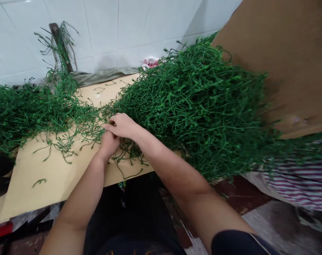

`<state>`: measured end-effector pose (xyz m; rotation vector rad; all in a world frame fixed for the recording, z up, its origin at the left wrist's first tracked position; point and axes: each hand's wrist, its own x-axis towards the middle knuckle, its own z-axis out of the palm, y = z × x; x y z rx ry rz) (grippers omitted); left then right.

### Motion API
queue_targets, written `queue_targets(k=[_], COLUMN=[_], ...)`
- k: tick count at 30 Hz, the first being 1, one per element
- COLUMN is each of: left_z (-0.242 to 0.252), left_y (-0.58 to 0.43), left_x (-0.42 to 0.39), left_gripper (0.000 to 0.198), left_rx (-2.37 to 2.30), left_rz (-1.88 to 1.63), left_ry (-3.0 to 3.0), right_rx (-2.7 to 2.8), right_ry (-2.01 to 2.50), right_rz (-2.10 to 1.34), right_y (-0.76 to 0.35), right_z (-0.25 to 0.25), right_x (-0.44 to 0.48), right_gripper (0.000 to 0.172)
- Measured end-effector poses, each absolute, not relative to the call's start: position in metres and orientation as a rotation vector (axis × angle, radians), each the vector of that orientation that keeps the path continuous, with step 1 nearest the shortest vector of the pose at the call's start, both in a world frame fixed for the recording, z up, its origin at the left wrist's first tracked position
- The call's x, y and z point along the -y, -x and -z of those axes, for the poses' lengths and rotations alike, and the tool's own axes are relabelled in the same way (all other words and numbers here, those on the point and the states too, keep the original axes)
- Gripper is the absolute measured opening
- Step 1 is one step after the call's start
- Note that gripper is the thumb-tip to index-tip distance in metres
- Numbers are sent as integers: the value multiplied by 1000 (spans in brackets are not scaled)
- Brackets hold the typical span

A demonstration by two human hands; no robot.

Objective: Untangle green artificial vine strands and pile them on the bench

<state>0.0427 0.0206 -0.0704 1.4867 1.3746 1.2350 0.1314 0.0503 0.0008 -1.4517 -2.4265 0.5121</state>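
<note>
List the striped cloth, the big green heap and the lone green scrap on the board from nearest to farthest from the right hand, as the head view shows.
1. Big green heap: its edge lies beside the right hand.
2. Lone green scrap: left, on the board.
3. Striped cloth: far right, low.

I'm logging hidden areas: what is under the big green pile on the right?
The pale board shows at the left edge of the green pile and appears to run beneath it. What lies under its middle is covered from view.
</note>
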Motion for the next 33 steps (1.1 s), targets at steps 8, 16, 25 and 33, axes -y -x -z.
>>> queue_targets(k=[8, 16, 25, 33], left_z=[51, 27, 33, 40], left_y=[-36, -13, -4, -3], left_x=[-10, -7, -24, -26], left_gripper=[23, 29, 34, 25], left_rx=[-1175, -1343, -1235, -1085], left_rz=[-1055, -1943, -1458, -1413], left_ry=[-1574, -1060, -780, -758], right_rx=[1912, 1482, 1556, 1824], right_ry=[1255, 1063, 840, 978], right_rz=[-1195, -1507, -1654, -1286], right_y=[-143, -144, -150, -136], right_z=[4, 2, 4, 18], right_x=[-74, -74, -57, -35], right_gripper=[7, 10, 25, 16])
